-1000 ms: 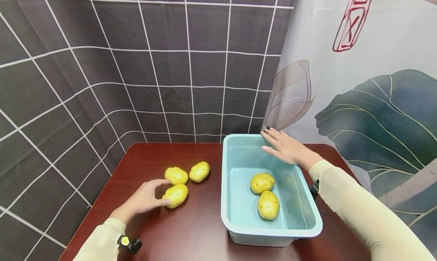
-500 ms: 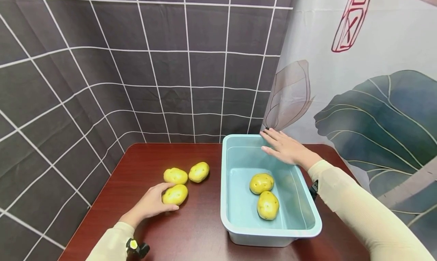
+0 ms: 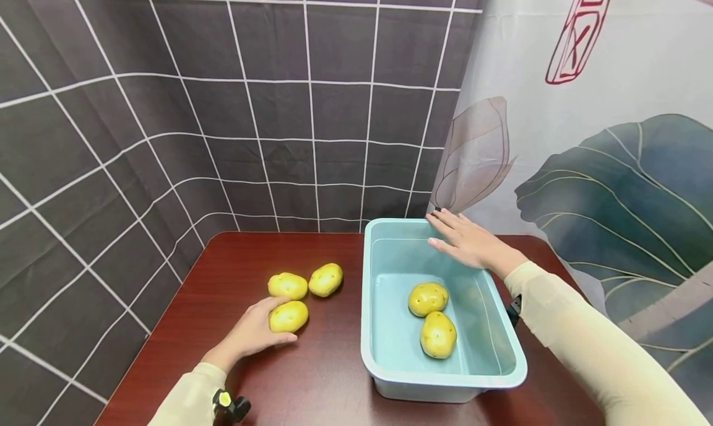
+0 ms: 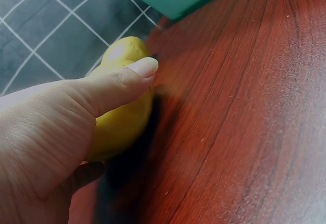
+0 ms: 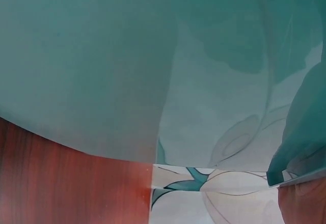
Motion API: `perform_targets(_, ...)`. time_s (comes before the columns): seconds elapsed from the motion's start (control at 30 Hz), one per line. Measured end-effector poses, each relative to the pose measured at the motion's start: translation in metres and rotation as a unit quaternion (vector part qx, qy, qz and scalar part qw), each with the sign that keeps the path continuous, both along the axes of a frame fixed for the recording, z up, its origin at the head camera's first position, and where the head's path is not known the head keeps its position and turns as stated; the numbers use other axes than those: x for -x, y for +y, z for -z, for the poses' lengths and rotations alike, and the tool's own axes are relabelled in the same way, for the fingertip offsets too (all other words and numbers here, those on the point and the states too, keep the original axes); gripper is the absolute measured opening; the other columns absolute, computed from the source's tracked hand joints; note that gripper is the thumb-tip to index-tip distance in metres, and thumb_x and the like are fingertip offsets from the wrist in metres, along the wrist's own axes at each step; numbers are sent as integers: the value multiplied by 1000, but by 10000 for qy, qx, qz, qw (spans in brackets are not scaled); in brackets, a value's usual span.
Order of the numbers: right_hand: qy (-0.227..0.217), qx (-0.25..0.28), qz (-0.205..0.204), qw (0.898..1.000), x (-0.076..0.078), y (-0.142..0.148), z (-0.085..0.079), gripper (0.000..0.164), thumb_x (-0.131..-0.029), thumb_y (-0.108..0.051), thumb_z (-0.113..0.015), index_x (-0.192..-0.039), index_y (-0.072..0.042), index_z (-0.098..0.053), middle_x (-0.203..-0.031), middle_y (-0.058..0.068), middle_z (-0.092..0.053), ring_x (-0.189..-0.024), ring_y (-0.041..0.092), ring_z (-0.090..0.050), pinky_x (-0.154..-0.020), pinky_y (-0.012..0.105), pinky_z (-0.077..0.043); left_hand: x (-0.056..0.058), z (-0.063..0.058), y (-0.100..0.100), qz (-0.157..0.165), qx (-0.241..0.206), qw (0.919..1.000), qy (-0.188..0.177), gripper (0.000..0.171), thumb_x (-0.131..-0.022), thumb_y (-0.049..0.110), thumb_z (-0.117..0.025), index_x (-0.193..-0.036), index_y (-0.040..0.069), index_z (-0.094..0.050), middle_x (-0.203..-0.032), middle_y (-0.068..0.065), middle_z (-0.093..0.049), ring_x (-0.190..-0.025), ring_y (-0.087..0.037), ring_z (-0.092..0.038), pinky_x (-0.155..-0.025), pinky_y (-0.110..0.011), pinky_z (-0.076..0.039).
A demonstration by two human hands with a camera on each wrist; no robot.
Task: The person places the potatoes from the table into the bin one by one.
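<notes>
My left hand (image 3: 253, 332) grips a yellow potato (image 3: 289, 317) low over the table, fingers behind it and thumb along the near side. In the left wrist view the thumb lies across that potato (image 4: 122, 124), and another potato (image 4: 125, 48) shows just beyond. Two more potatoes, one (image 3: 287, 286) close behind the gripped one and one (image 3: 326, 280) to its right, lie on the table. My right hand (image 3: 468, 240) rests, fingers extended, on the far right rim of a light blue bin (image 3: 440, 378). Inside the bin two potatoes (image 3: 427, 299) touch each other.
The dark red wooden table (image 3: 328, 364) carries everything. A grey curtain with white grid lines (image 3: 334, 116) hangs behind and at the left; a white floral curtain (image 3: 535, 141) hangs at the right. The bin's outer wall (image 5: 102, 71) fills most of the right wrist view.
My left hand has moved slightly right and closed its thumb and fingers further around the nearest potato. The right hand and the bin have stayed in place.
</notes>
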State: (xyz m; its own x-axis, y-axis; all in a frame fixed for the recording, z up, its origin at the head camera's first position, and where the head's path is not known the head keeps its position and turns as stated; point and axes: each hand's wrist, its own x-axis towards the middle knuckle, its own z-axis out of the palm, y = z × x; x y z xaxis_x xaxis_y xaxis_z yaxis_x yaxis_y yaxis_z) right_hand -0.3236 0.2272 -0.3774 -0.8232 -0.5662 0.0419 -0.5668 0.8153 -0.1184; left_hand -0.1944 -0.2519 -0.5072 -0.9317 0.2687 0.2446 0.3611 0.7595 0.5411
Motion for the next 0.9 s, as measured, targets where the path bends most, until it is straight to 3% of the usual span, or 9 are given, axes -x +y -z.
perform_targets(0.4, 74, 5, 26, 10000, 0, 0, 0, 74, -97, -64, -29, -155, -19, -20, -159, 6, -15, -147, 26, -6, -116, 49, -9, 1, 6, 14, -127, 116, 9997, 159, 90, -55, 51, -89, -129, 10, -60, -126, -6, -60, -117, -26, -55, -97, -45, -44)
perform_targets(0.7, 72, 61, 10, 10000, -1, 1, -1, 72, -98, -61, -32, -155, -19, -20, -159, 8, -18, -147, 26, -7, -116, 49, -8, 1, 13, 21, -339, 492, 9953, 761, 87, -54, 60, -86, -123, 12, -63, -122, -4, -59, -112, -24, -56, -89, -46, -48)
perform_targets(0.9, 12, 30, 1, 10000, 0, 1, 0, 72, -98, -61, -31, -155, -21, -17, -160, 6, -15, -147, 27, -6, -116, 49, -8, 2, 22, 23, -328, 380, 9919, 1171, 80, -59, 56, -85, -122, 11, -64, -118, -2, -62, -109, -22, -58, -88, -43, -49)
